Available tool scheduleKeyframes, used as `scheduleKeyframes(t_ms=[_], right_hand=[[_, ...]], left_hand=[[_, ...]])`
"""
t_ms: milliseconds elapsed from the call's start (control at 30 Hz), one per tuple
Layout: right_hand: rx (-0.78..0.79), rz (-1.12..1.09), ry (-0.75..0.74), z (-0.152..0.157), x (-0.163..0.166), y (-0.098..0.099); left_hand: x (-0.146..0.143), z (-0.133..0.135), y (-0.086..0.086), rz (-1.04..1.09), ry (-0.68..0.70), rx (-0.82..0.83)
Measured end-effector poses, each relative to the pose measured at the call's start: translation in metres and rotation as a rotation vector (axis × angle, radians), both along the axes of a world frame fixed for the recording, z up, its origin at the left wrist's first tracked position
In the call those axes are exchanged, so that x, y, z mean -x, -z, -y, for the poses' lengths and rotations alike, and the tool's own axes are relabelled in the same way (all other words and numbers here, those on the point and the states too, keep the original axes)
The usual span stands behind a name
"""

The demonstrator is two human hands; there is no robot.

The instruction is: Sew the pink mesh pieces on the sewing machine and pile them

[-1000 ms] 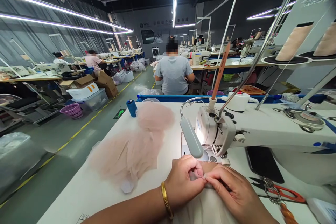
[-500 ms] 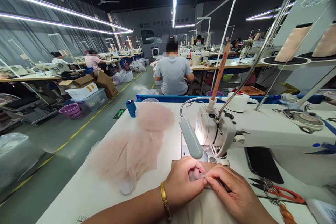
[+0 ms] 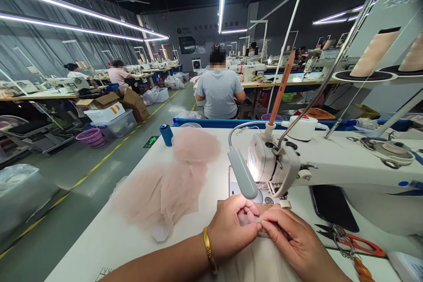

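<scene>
My left hand (image 3: 233,224), with a gold bracelet at its wrist, pinches the edge of a thin, pale fabric (image 3: 261,257). Close against it, my right hand (image 3: 292,235) grips the same edge between thumb and fingers. The fabric hangs from both hands toward me, and part of it is hidden under them. Just beyond my fingers is the needle area of a white sewing machine (image 3: 324,158), lit by a grey lamp (image 3: 243,174). Sheer pink fabric pieces (image 3: 178,194) lie heaped on the table to the left.
A blue thread spool (image 3: 166,135) stands at the table's far edge. Right of my hands lie a black phone (image 3: 333,208) and orange-handled snips (image 3: 366,245) with a key ring. Ahead, a person in a grey shirt (image 3: 220,94) sits facing away. Thread cones (image 3: 375,53) stand at right.
Both hands keep hold of the fabric edge in nearly the same place. The fingers of my left hand have shifted slightly. The whole view has moved a little.
</scene>
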State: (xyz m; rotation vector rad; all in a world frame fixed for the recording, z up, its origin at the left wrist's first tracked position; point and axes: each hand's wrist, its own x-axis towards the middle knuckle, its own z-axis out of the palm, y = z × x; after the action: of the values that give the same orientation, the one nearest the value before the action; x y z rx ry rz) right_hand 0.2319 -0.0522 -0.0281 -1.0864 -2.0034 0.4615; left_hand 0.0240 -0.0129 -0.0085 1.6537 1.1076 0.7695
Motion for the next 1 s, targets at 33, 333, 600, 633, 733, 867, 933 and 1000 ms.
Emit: scheduleKeyframes(t_ms=[33,333,600,633,733,867,933,1000], right_hand=[[-0.004,-0.003,-0.001,0.0,0.0,0.0],[0.038,0.051,0.032,0.001,-0.001,0.003],[0.087,0.071,0.063,0.004,0.001,0.0],[0.096,0.066,0.066,0.004,0.002,0.0],[0.128,0.051,0.066,0.004,0.002,-0.002],[0.196,0.017,0.044,0.005,0.004,-0.006],[0.215,-0.006,0.057,0.006,0.007,-0.007],[0.222,-0.036,0.086,0.007,0.01,-0.007]], left_hand=[[0.0,0.0,-0.001,-0.005,0.013,0.005],[0.001,0.001,-0.005,0.003,0.024,0.022],[0.003,0.0,-0.006,0.052,0.048,0.0],[0.003,0.0,-0.006,0.057,0.048,0.017],[0.003,0.0,-0.006,0.047,0.046,0.072],[0.002,0.0,-0.004,0.059,0.044,0.087],[0.002,0.0,-0.002,0.086,0.042,0.077],[0.001,0.0,0.001,0.1,0.043,0.07]])
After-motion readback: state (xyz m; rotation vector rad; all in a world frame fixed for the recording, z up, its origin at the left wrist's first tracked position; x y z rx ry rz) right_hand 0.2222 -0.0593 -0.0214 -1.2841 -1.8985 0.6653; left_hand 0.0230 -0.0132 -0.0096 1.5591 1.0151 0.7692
